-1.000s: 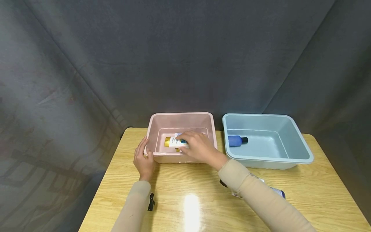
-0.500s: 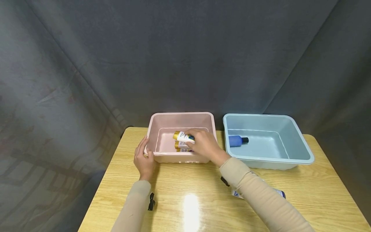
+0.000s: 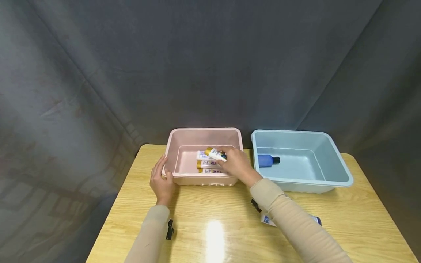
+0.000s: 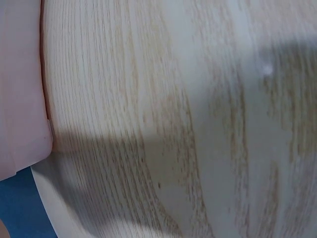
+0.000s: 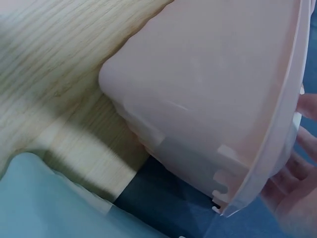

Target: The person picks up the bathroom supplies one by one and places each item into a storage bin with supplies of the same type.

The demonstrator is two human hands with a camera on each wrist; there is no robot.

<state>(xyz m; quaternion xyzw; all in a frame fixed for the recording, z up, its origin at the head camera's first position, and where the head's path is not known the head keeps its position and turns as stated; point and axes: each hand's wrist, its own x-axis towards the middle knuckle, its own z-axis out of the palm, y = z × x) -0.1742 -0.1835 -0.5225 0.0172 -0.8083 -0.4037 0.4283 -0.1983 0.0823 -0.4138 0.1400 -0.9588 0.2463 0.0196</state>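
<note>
In the head view, my right hand pinches a white tube with a gold cap inside the pink plastic bin. Below it in the bin lie a white tube with purple print and two more gold-capped white tubes, a middle tube and a front tube. My left hand rests at the bin's front left corner, fingers fairly straight along the left side and thumb at the front rim. The right wrist view shows the pink bin's outer wall and some of my right fingers behind its rim.
To the right stands a light blue bin with a blue, black-capped bottle lying in it. Beneath my right forearm, a white and blue item lies partly hidden on the wooden table. A dark curtain hangs behind.
My right hand has shifted right within the pink bin, and the held tube has moved right and tilted. The tubes beneath show more now. My left hand has stayed at the corner.
</note>
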